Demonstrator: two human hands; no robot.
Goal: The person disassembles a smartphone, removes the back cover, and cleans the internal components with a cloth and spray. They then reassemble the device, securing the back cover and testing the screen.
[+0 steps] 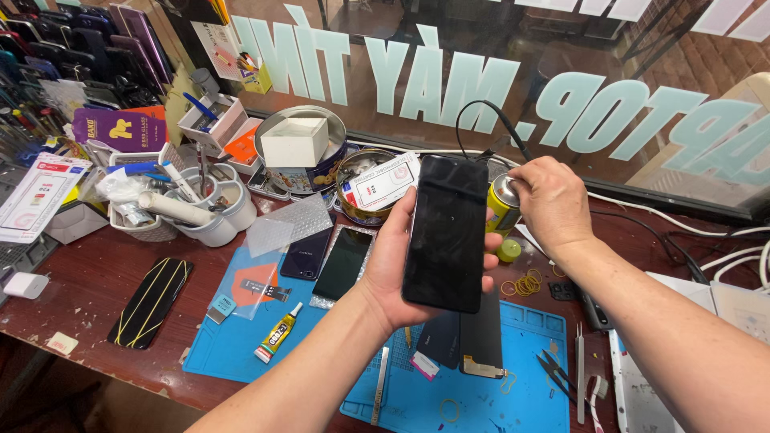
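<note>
Head view looks down on a dark reddish wooden tabletop (88,289) crowded with repair clutter, set against a glass window (561,72) that carries large pale lettering. A blue work mat (513,377) covers the near middle of the tabletop; on it lie loose dark screen panels (473,337), a small yellow glue tube (278,333), tweezers (579,373) and yellow rubber bands (527,283). A black phone bound with yellow bands (151,301) lies on the bare wood to the left. Behind the mat stand white cups of tools (210,204) and round tins (309,156), one holding a white box (294,141).

The left hand (397,269) is curled around a black smartphone (446,232), thumb along its left edge and fingertips (489,261) wrapped over the right edge, clamped firmly on it. The right hand (549,200) is closed loosely over the top of a yellow spray can (503,207) standing just beside the phone, fingers on its silver cap.

The smartphone is held above the mat, clear of the tabletop, its dark glass face toward the camera. Its long axis runs nearly up and down in the view, the top end tilted slightly right and pointing toward the window.
</note>
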